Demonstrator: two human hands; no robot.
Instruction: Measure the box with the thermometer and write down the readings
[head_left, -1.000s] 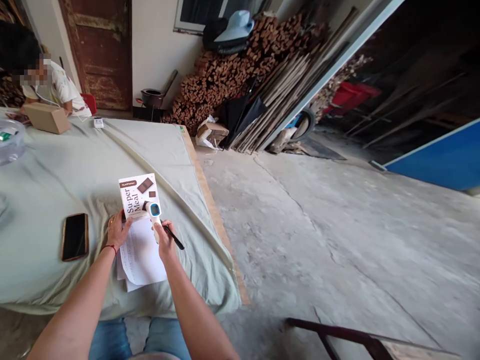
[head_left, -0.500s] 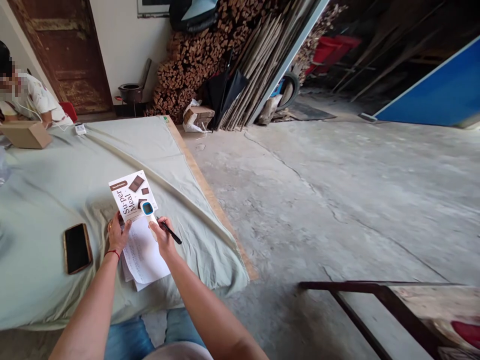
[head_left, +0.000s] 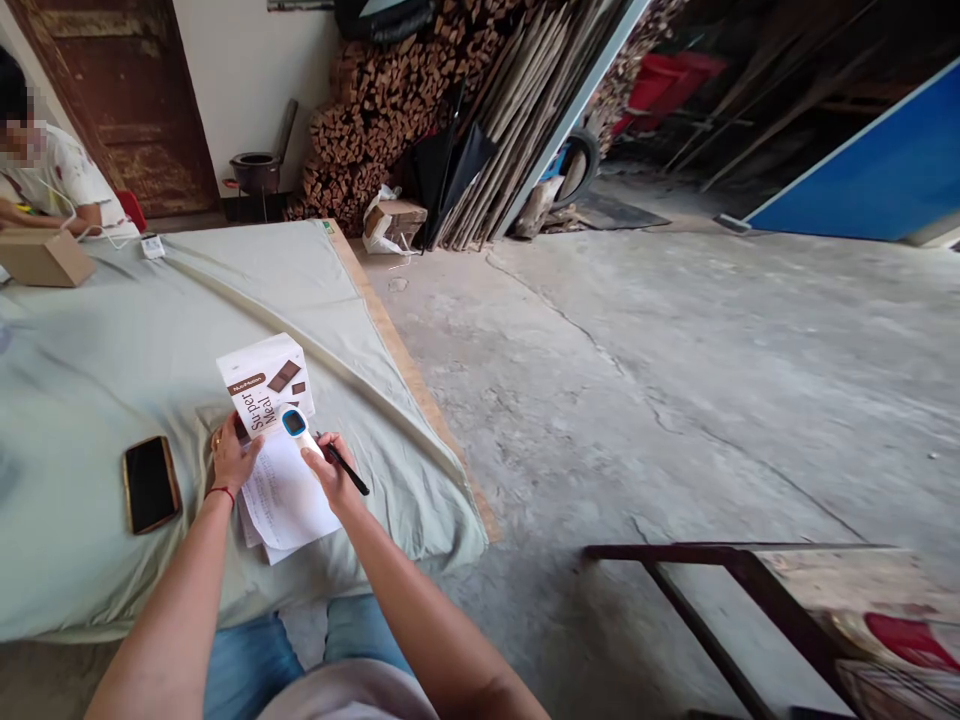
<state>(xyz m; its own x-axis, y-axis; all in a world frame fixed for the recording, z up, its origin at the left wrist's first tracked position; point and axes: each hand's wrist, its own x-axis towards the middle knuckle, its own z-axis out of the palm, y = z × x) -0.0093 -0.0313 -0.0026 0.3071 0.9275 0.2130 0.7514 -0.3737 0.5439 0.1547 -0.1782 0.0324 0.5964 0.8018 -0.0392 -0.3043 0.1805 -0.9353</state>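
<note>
My left hand (head_left: pixel 235 458) is closed round the lower left edge of a white box (head_left: pixel 259 365) printed "Su-per Meal" with brown chocolate pieces. The box stands tilted, so its plain top side shows. In my right hand (head_left: pixel 337 475) is a white handheld device (head_left: pixel 300 428) with a blue-rimmed screen, its head in front of the box's lower right part. A black pen (head_left: pixel 347 468) is also tucked between the fingers of that hand. Beneath both hands lie white sheets of paper (head_left: pixel 289 505) with writing on them. A phone (head_left: pixel 151 485) in a brown case lies left of my left hand.
A pale green cloth (head_left: pixel 67 400) covers the table, its wooden edge (head_left: pixel 420 385) bare on the right. Across the table sits a person (head_left: pixel 64 175) behind a cardboard box (head_left: pixel 46 257). A dark-framed wooden seat (head_left: pixel 720 553) stands at the lower right. Stacked firewood (head_left: pixel 367 130) lines the wall.
The white box has tipped in my left hand, bringing its upper side into view. My right hand still holds the device and pen, nearly in place. The view has shifted slightly.
</note>
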